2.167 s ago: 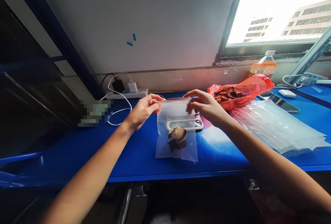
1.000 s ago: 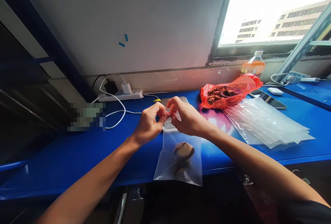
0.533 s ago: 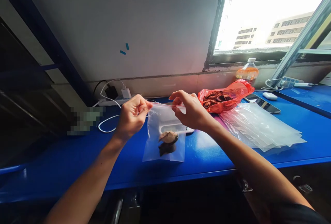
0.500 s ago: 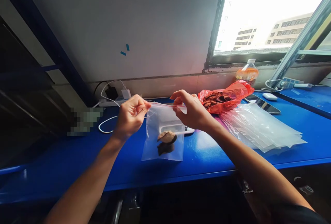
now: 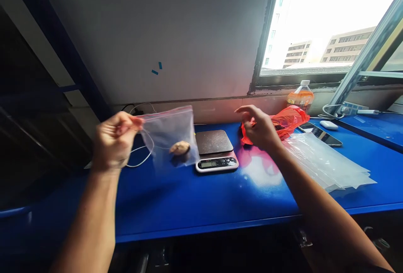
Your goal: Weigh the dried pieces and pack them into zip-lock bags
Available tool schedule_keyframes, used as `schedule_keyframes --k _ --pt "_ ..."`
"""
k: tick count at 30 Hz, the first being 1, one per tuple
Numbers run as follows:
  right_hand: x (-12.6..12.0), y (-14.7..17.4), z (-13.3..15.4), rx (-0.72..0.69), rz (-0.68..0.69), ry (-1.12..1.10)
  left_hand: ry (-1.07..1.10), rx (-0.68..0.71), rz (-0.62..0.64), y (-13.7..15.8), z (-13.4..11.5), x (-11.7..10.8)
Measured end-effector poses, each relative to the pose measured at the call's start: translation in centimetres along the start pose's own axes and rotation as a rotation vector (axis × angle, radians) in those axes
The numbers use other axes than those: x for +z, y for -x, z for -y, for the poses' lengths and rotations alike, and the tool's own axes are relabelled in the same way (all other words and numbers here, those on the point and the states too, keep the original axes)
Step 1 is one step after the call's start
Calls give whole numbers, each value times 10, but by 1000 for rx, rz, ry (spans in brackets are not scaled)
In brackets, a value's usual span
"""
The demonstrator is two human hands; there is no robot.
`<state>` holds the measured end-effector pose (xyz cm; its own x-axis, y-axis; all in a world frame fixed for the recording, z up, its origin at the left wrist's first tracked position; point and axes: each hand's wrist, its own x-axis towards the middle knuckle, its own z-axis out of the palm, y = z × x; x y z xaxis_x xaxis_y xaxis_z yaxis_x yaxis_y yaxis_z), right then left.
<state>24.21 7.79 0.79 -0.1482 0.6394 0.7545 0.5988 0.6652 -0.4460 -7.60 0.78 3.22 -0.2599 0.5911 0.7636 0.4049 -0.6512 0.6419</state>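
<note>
My left hand [image 5: 118,138] pinches the top left corner of a clear zip-lock bag [image 5: 166,128], which hangs tilted above the table. Inside the bag lie pale and dark dried pieces [image 5: 180,148] whose kind I cannot make out. To the bag's right stands a kitchen scale [image 5: 214,142], its plate bare and its display lit. My right hand [image 5: 258,128] is off the bag, fingers apart and holding nothing. It hovers in front of a red plastic bag [image 5: 291,117], hiding part of that bag and most of the brown pieces in it.
Several flat zip-lock bags [image 5: 327,161] lie stacked on the blue table [image 5: 220,206] at right. Beyond them are a phone [image 5: 329,135] and a white earbud case [image 5: 328,125]. An orange drink bottle [image 5: 301,96] stands under the window. A white cable [image 5: 138,164] runs along the left.
My right hand has let go of the zip-lock bag and moved right, towards the red bag. My left hand has carried the zip-lock bag left, uncovering the scale.
</note>
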Motion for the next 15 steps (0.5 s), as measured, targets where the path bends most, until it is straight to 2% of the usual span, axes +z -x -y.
schedule_keyframes --k 1,3,5,8,11,13,15 --pt "-5 -4 -13 87 -76 0 44 -56 -22 -3 3 -6" --pt "-16 -11 -42 255 -190 62 91 -160 28 -7 7 -11" --pt "-25 -15 -70 397 -204 226 134 -226 74 -10 11 -11" --pt "-33 -11 -104 585 -30 475 99 -267 -63 -13 21 -11" --pt "-34 -2 -124 653 144 479 -139 -247 -213 -17 40 -21" --pt "-31 4 -130 659 192 454 -211 -226 -190 -19 56 -29" --pt "-28 8 -133 670 185 466 -201 -188 -79 -19 70 -34"
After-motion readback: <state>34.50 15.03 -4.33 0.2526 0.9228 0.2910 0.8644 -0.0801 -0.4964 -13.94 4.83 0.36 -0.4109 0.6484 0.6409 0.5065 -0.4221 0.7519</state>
